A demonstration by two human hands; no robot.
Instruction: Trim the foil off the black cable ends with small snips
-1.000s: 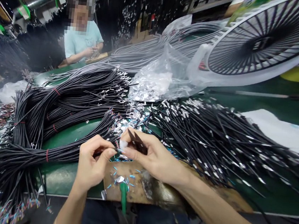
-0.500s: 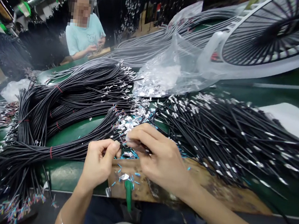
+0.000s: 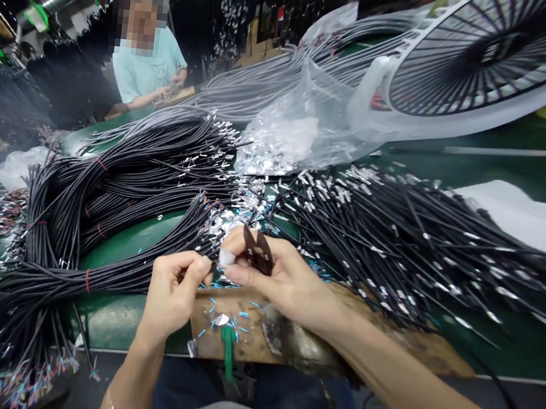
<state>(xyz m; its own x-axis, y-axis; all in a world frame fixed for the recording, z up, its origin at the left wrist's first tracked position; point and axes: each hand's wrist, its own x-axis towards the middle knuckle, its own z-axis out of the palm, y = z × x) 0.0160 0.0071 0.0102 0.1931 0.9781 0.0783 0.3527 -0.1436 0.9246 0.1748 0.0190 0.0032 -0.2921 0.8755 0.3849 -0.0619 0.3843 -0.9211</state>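
My left hand is closed in a pinch just left of the scrap pile, on what appears to be a black cable end, mostly hidden by the fingers. To its right, my right hand curls round dark snips, whose two pointed blades stick up between the fingers. White wrapping covers one of its fingertips. A small gap separates the two hands. Under them lies a wooden board with blue wire bits and a foil scrap. A green-handled tool sits at the board's front edge.
Tied black cable bundles lie on the left, and loose black cables with silvery ends on the right. Behind are a clear plastic bag, grey cables and a fan. Across the table sits a person.
My right hand has turned, so the snips' blades now show pointing upward and its fingertips pinch together. My left hand stays closed in nearly the same place. The whole view has shifted slightly.
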